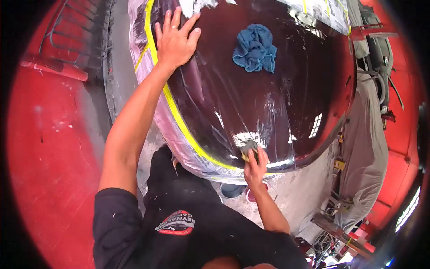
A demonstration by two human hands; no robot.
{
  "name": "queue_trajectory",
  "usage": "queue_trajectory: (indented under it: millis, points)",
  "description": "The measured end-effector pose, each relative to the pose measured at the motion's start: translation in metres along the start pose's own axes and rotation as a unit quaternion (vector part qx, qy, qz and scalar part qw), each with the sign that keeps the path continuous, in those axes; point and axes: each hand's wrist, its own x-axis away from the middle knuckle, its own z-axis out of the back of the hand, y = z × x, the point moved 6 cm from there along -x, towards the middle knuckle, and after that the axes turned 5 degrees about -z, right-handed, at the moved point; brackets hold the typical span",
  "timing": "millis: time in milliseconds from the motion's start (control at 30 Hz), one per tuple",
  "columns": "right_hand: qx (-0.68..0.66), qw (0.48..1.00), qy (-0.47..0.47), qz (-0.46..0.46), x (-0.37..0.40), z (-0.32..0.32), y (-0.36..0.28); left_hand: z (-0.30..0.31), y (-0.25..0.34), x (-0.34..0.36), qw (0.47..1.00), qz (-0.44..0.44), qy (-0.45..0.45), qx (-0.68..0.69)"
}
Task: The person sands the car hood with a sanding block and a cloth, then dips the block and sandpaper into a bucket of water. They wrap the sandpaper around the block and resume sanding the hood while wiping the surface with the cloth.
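My left hand (177,42) lies flat with its fingers spread on the dark, glossy car hood (215,85), close to the yellow masking tape (183,132) along its edge. At the near end of the hood, my right hand (256,168) grips a grey sanding pad (248,147) with a yellowish part under the fingers, pressed to the wet surface. A crumpled blue cloth (255,48) rests on the hood, apart from both hands. Wet streaks and bright reflections show around the pad.
Plastic sheeting (154,101) covers the bodywork beyond the tape. Below the front edge, a dark bucket (233,190) and a reddish bucket (256,193) stand on the floor. A grey cover (365,152) hangs at the right. A red panel (49,170) fills the left side.
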Motion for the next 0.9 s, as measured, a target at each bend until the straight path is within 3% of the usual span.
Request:
queue_trajectory:
  millis: [67, 167, 233, 333, 400, 567, 633, 733, 833, 900]
  points:
    - [-0.046, 0.997, 0.045, 0.051, -0.084, -0.018, -0.053, 0.001, -0.003, -0.004, 1.000, -0.012, 0.001, 0.001]
    - [-0.074, 0.995, 0.057, 0.032, -0.165, -0.028, -0.092, -0.007, -0.009, -0.001, 0.999, -0.030, -0.011, -0.014]
    - [-0.082, 0.994, 0.057, 0.042, -0.143, -0.020, -0.085, -0.009, -0.011, -0.001, 0.999, -0.042, -0.006, 0.005]
    - [-0.042, 0.998, 0.048, 0.004, -0.018, -0.002, -0.013, -0.007, -0.007, -0.002, 1.000, -0.028, 0.000, 0.003]
    - [-0.010, 0.999, 0.036, -0.023, 0.003, 0.014, -0.009, -0.005, -0.006, -0.004, 1.000, -0.030, -0.001, 0.005]
    - [-0.099, 0.993, 0.058, -0.002, -0.102, -0.007, -0.073, -0.005, -0.007, -0.003, 0.999, -0.034, -0.029, 0.012]
    - [-0.087, 0.995, 0.043, -0.012, -0.084, -0.003, -0.064, -0.006, -0.009, -0.006, 0.998, -0.040, -0.042, 0.011]
    - [-0.034, 0.997, 0.058, -0.028, 0.024, 0.007, -0.009, -0.007, -0.007, -0.007, 0.999, -0.028, -0.033, 0.012]
    - [-0.061, 0.991, 0.117, -0.010, -0.019, -0.012, -0.039, -0.007, -0.007, -0.008, 0.999, -0.020, -0.042, 0.009]
    - [-0.091, 0.991, 0.096, -0.009, -0.076, -0.010, -0.080, -0.009, -0.013, -0.011, 0.999, -0.031, -0.043, 0.009]
